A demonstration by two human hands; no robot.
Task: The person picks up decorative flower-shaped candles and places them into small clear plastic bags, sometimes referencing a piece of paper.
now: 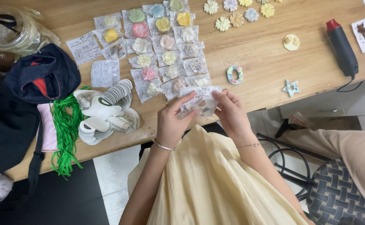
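A clear packet (200, 102) sits at the table (265, 66) edge, pinched between both hands. The left hand (172, 123) and right hand (231, 113) each close fingers on it, just below rows of bagged flowers (165, 50).

clear plastic packet (199, 104) | small, crinkled, pale piece inside | held flat-ish at wooden table's near edge

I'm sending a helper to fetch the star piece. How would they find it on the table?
Start at the black heat tool with the red tip near the wooden table's right edge. Just below it, by the table's near edge, lies a small pale blue star-shaped ornament. It lies alone and unbagged, the only star; the other loose pieces are flowers, a ring or round.
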